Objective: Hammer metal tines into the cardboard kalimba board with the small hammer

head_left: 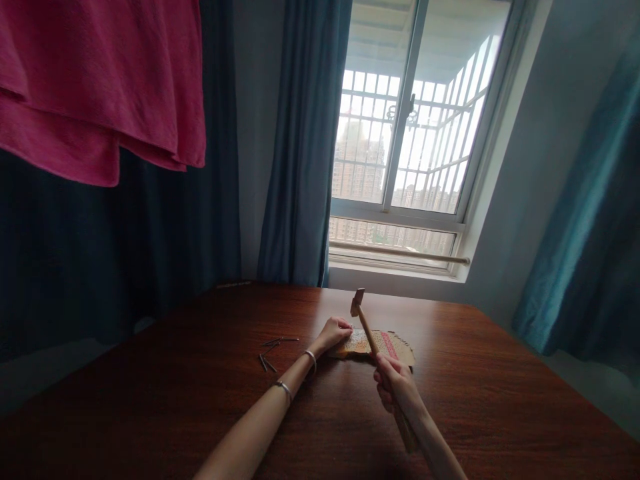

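Note:
My right hand (395,383) is wrapped round the wooden handle of a hammer (369,330). The hammer is raised at a tilt, its head up and above a torn-edged piece of cardboard (400,347) with a red printed band. At the cardboard's left end, my left hand (335,333) is closed in a pinch, fingertips close to its surface. Whatever the fingertips hold is too small to make out. Several dark nails (267,355) lie loose on the table to the left of my left hand.
A brown wooden table (200,400) spreads under both hands. Behind it are a barred window (400,133) and blue curtains (305,147). A pink towel (110,87) hangs at the upper left, and another blue curtain (575,233) hangs at the right.

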Action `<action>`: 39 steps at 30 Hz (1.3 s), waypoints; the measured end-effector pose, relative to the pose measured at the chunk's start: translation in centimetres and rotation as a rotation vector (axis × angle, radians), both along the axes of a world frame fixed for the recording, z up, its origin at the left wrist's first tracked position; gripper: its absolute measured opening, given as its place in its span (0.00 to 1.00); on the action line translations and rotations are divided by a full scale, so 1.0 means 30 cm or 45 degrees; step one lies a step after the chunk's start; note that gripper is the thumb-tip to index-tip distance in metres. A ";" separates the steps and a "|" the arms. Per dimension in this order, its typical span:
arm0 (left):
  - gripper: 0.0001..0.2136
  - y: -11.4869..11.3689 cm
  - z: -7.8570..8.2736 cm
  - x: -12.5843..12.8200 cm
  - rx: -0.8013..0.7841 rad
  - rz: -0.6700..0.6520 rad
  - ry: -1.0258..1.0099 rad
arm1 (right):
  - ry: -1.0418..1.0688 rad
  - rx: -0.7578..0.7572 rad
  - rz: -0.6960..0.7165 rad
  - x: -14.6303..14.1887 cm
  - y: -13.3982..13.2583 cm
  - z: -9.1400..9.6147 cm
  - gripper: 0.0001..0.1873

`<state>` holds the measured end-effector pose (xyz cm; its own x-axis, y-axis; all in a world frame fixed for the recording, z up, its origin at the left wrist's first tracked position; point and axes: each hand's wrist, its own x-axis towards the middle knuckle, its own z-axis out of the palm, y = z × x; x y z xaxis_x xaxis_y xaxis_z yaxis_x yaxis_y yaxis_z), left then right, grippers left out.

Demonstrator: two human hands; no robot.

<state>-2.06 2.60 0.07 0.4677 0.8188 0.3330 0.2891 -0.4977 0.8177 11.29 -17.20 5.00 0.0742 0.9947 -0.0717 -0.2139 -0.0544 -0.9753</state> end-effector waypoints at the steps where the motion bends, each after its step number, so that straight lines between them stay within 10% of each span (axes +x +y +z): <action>1: 0.11 0.000 0.001 0.001 -0.007 0.003 0.003 | -0.007 -0.017 0.000 0.001 0.002 -0.002 0.23; 39: 0.10 0.036 -0.040 0.004 0.013 -0.017 0.004 | 0.090 -0.127 0.030 0.036 0.022 -0.025 0.24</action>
